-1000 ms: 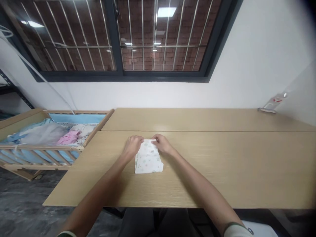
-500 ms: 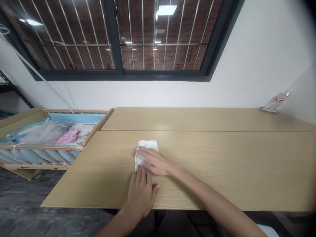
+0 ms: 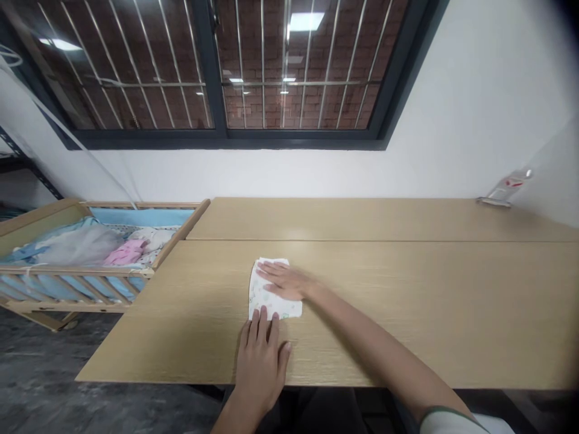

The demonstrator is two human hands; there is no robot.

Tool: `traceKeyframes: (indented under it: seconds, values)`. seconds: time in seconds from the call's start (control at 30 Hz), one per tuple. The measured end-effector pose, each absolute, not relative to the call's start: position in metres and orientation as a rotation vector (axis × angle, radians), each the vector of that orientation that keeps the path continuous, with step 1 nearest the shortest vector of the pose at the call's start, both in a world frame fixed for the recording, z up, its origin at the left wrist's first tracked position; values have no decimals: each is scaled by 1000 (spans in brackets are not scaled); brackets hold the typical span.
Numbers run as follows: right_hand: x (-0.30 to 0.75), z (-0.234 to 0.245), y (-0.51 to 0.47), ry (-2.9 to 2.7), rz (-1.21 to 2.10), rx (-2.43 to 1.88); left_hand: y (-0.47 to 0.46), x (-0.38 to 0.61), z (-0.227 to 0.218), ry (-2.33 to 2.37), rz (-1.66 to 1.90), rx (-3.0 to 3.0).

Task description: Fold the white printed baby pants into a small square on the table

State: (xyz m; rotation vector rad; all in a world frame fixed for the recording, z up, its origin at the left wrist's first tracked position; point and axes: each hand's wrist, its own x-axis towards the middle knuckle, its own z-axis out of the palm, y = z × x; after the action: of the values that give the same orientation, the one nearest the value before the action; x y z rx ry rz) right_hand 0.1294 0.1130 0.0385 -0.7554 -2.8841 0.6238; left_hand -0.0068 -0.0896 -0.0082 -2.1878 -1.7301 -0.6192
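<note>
A small white cloth (image 3: 260, 295) with a faint print lies flat on the wooden table (image 3: 407, 301), folded to a rough square. My right hand (image 3: 283, 280) rests palm down across its upper right part, fingers stretched out to the left. At the near edge of the cloth, my left hand (image 3: 262, 346) lies flat with fingers spread, its fingertips touching the lower border. The cloth's upper right portion is hidden under my right hand.
A wooden crib (image 3: 176, 241) with blue lining stands left of the table, holding pink clothing (image 3: 126, 252) and other fabrics. A clear bottle (image 3: 504, 188) leans in the far right corner. Behind the table are a white wall and a barred window (image 3: 298, 138).
My right hand has slid slightly right and up over the cloth, uncovering its lower right part. My left hand has shifted a little, its fingers now more spread.
</note>
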Motion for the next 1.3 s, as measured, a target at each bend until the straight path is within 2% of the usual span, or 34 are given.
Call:
traceKeyframes:
  seconds: [0.27, 0.43, 0.5, 0.63, 0.77, 0.87, 1.03, 1.3]
  values:
    - [138, 26, 141, -2738, 507, -794, -80, -16, -12, -1708, -652, -2213]
    - [148, 23, 127, -2295, 505, -916, -52, -56, -9, -1556, -685, -2440]
    - [155, 33, 122, -2145, 650, -901, -40, -73, -5, -1461, -691, -2506]
    - [174, 62, 111, -2134, 1193, -722, -18, -89, 9, -1348, -710, -2640]
    - [189, 78, 97, -2357, 1464, -693, 12, -90, 32, -1682, -756, -2797]
    - [190, 74, 91, -2415, 1387, -830, 44, -90, 51, -1920, -867, -2936]
    - [180, 53, 102, -2165, 1274, -844, 92, -94, 65, -1946, -1063, -3000]
    - [158, 13, 116, -1791, 927, -1137, 103, -96, 46, -1994, -1424, -2991]
